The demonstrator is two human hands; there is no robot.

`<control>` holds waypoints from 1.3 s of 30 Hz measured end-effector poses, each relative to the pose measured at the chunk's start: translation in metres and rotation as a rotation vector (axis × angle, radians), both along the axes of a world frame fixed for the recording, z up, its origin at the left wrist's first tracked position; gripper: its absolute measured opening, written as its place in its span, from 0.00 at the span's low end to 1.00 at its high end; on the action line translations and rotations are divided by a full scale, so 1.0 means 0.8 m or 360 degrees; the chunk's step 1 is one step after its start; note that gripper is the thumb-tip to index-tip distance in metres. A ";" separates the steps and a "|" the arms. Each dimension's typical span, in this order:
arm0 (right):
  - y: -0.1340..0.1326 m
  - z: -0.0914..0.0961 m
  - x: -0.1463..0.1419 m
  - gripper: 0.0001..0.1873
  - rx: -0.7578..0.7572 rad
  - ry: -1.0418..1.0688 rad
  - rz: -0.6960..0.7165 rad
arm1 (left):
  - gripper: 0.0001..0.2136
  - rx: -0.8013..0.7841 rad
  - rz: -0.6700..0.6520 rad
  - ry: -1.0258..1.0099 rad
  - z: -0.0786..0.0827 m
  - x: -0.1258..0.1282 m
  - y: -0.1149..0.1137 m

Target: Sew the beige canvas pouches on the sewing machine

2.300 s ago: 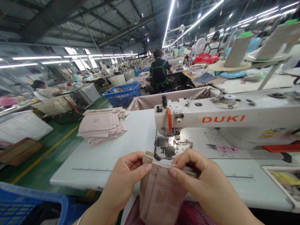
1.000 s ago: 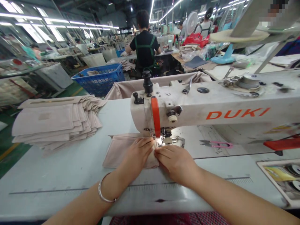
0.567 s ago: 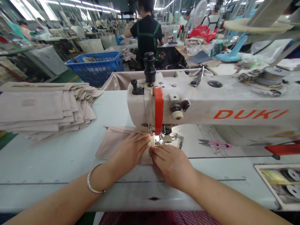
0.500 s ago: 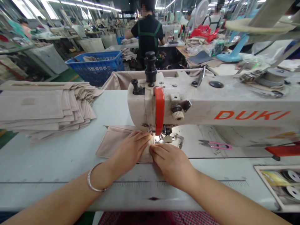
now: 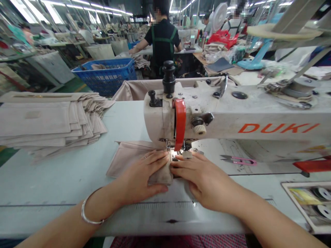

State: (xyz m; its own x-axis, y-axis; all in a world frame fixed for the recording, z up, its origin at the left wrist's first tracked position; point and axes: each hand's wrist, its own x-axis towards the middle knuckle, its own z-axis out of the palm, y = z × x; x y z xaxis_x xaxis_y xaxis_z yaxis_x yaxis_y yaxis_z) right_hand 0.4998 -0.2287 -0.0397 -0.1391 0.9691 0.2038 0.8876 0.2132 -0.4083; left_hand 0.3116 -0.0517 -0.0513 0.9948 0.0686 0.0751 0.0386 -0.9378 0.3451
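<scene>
A beige fabric piece (image 5: 126, 155) lies flat on the sewing machine bed, its right edge at the lit needle area. My left hand (image 5: 141, 175) rests on top of it, fingers stretched out and thumb spread toward me. My right hand (image 5: 204, 175) lies with fingers extended at the fabric's right edge, beside the presser foot, holding nothing. The white sewing machine (image 5: 157, 119) has an orange guard (image 5: 180, 124) at the head, just above my fingertips. The exact needle point is hidden by the guard and fingers.
A stack of beige fabric pieces (image 5: 51, 120) lies on the left. Pink thread snips (image 5: 240, 160) rest right of my right hand. Behind the table are a blue crate (image 5: 106, 74) and a person (image 5: 164, 41) seated at another machine. Bobbins (image 5: 322, 203) sit in a tray at right.
My right hand has gone from closed fingers at the fabric's edge to stretched fingers, slightly farther right. My left thumb has spread out, and the left wrist has moved left.
</scene>
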 end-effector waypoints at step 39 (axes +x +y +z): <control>0.011 -0.031 -0.023 0.09 0.0319 -0.0156 0.0150 | 0.19 0.0342 -0.0279 -0.0182 -0.005 0.014 -0.005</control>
